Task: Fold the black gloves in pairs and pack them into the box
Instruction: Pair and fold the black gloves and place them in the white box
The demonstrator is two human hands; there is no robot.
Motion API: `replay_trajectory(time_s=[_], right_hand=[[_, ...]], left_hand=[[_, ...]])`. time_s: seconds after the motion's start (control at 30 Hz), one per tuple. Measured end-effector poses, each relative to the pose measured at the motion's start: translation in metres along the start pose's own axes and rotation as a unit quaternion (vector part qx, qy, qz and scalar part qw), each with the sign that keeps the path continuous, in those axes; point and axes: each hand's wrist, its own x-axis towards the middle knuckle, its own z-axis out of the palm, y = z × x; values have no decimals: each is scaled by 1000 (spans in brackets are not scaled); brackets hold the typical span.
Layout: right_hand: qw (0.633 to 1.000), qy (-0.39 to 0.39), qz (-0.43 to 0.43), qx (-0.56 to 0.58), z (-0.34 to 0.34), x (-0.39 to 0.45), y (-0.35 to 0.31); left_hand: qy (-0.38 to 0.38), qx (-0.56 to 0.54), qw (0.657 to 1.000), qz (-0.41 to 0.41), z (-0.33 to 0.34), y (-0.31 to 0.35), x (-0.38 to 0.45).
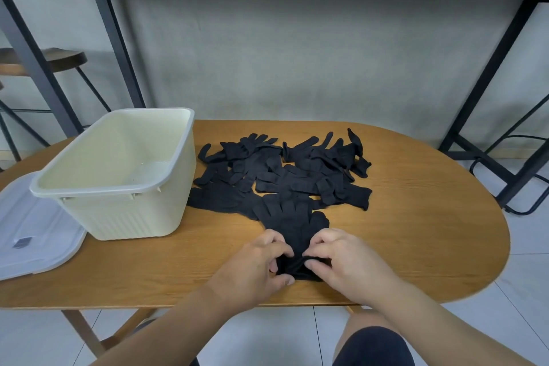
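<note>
A heap of several loose black gloves [285,169] lies in the middle of the wooden table [416,232]. Nearer to me a pair of black gloves [292,223] lies flat, fingers pointing away. My left hand [261,261] and my right hand [341,258] both pinch the cuff end of this pair at its near edge, fingers curled into the fabric. A cream plastic box [118,175] stands at the left of the table, open at the top, with nothing seen inside.
The box's translucent lid [32,232] lies flat at the table's left edge. Behind the table are a grey wall, black metal frame legs [487,80] and a round stool [59,59]. My knee [374,339] shows under the table's front edge.
</note>
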Motion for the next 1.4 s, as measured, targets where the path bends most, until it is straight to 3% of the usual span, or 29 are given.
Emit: replay_trajectory(time_s=[0.1, 0.37, 0.53, 0.63, 0.7, 0.87, 1.0, 1.1, 1.23, 1.33, 1.4], right_hand=[[999, 46, -1, 7, 4, -1, -3], [1000, -22, -5, -2, -1, -10, -9], [998, -9, -38, -55, -1, -8, -13], [998, -9, 18, 54, -4, -3, -14], [993, 41, 52, 103, -9, 4, -8], [997, 53, 56, -14, 5, 11, 14], [982, 102, 145, -59, 4, 21, 30], [983, 143, 109, -40, 2, 39, 20], [993, 65, 86, -52, 16, 58, 19], [979, 91, 158, -96, 10, 69, 30], [981, 117, 137, -78, 8, 76, 24]], left_hand=[[4, -5, 1000, 4, -1, 2, 0], [-19, 46, 998, 31, -2, 4, -4], [-28, 92, 994, 48, -4, 12, -3], [-16, 131, 988, 80, -6, 13, -5], [-2, 151, 983, 103, -8, 12, -7], [18, 143, 983, 113, -7, 9, -6], [-1, 129, 988, 87, -8, 10, -2], [-5, 130, 988, 87, -10, 10, 1], [-1, 118, 989, 85, -10, 10, 1], [8, 80, 994, 74, -10, 9, 1], [13, 72, 995, 68, -9, 8, 2]])
